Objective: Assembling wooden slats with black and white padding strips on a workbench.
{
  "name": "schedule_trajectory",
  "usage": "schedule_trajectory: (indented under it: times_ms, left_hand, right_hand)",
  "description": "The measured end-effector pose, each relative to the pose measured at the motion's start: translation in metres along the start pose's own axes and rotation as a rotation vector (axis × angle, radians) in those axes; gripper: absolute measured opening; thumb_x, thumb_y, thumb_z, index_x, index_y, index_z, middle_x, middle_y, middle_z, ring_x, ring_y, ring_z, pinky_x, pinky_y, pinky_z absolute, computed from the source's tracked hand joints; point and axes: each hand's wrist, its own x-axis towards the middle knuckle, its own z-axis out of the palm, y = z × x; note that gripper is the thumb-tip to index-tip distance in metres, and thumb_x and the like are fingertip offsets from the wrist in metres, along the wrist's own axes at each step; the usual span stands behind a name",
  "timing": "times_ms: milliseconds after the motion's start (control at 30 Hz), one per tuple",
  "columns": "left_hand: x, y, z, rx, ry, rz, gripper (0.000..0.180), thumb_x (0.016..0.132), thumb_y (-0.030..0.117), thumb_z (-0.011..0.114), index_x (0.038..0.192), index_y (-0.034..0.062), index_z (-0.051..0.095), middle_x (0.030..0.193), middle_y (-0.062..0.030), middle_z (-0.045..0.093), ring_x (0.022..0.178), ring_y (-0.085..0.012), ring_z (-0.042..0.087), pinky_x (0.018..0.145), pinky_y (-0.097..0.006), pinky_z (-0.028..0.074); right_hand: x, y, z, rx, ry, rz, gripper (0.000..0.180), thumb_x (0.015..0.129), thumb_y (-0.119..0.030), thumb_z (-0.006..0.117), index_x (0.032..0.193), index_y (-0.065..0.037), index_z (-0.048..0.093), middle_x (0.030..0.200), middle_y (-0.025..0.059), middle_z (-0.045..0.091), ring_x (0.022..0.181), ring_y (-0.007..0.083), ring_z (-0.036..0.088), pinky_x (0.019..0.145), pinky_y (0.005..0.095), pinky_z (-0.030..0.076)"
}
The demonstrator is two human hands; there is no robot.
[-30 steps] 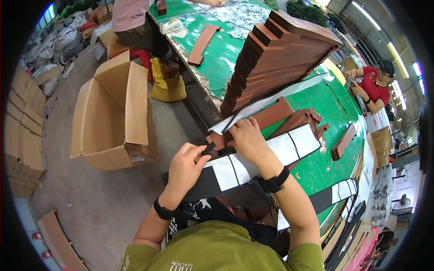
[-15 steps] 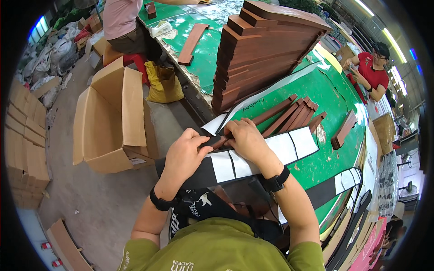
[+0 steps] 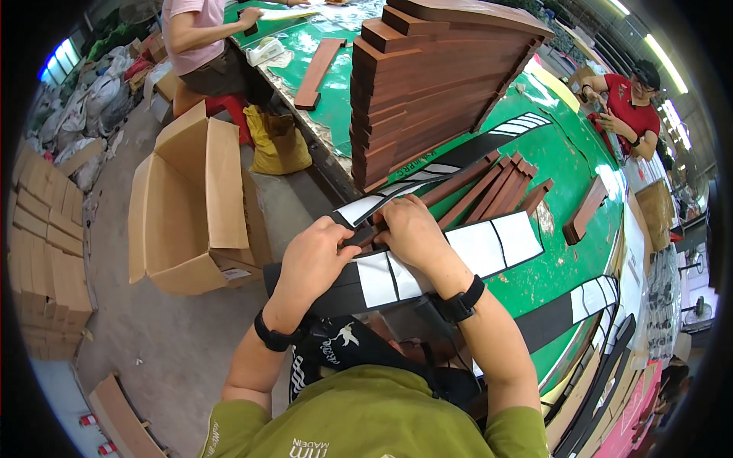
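My left hand [image 3: 317, 252] is closed, its thumb and fingers pinching the dark near end of a brown wooden slat. Close beside it my right hand [image 3: 412, 233] curls its fingers over the same spot; the fingertips are partly hidden. Beneath both hands lies a wide black strip with white panels [image 3: 489, 246], along the table's near edge. A second black strip with white panels [image 3: 473, 151] rises from just behind my fingers toward the far right. Several brown wooden slats [image 3: 496, 187] fan out on the green table beyond my right hand.
A tall stack of curved brown boards [image 3: 435, 91] stands on the green table [image 3: 565, 164]. An open cardboard box [image 3: 183, 229] is at the left, with a yellow sack [image 3: 279, 141] behind it. Two people work nearby. More black strips [image 3: 595, 382] hang at the right.
The rear strip has turned and shifted, now showing black with white panels where it looked mostly white. My hands stay nearly in place. The person at the far left has reached over the table.
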Motion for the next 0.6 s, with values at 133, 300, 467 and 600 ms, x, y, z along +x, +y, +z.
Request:
schedule_trajectory:
  times_ms: [133,300,467,600]
  left_hand:
    - [0.0004,0.0014,0.0031,0.061,0.026,0.018,0.026,0.081,0.020,0.080,0.096,-0.0002,0.074,0.093,-0.0131,0.066,0.082,-0.0296,0.070,0.073,-0.039,0.054]
    - [0.0019,0.0005,0.0041,0.080,0.030,0.029,0.023,0.081,0.019,0.080,0.095,0.0014,0.074,0.091,-0.0127,0.065,0.081,-0.0303,0.069,0.071,-0.039,0.054]
    - [0.0019,0.0012,0.0062,0.094,0.048,0.023,0.022,0.080,0.018,0.080,0.095,0.0020,0.074,0.090,-0.0129,0.065,0.080,-0.0314,0.067,0.071,-0.040,0.053]
    - [0.0025,0.0035,0.0066,0.095,0.051,0.022,0.021,0.080,0.016,0.079,0.093,0.0012,0.073,0.090,-0.0129,0.064,0.080,-0.0315,0.067,0.071,-0.040,0.053]
  right_hand:
    - [0.0018,-0.0024,-0.0018,-0.023,-0.017,0.008,0.024,0.070,-0.012,0.080,0.089,-0.002,0.070,0.090,0.0167,0.069,0.100,0.0354,0.063,0.100,0.0444,0.044]
    - [0.0016,-0.0039,-0.0023,-0.041,-0.015,0.013,0.024,0.069,-0.012,0.080,0.088,-0.003,0.070,0.090,0.0163,0.069,0.099,0.0354,0.063,0.098,0.0436,0.045]
    - [0.0003,-0.0040,0.0002,-0.064,0.035,0.002,0.022,0.068,-0.013,0.081,0.086,-0.004,0.071,0.089,0.0139,0.071,0.095,0.0319,0.067,0.097,0.0432,0.045]
    - [0.0016,-0.0057,-0.0030,-0.027,-0.021,0.034,0.025,0.069,-0.013,0.081,0.090,-0.002,0.070,0.091,0.0165,0.069,0.101,0.0361,0.061,0.096,0.0435,0.046]
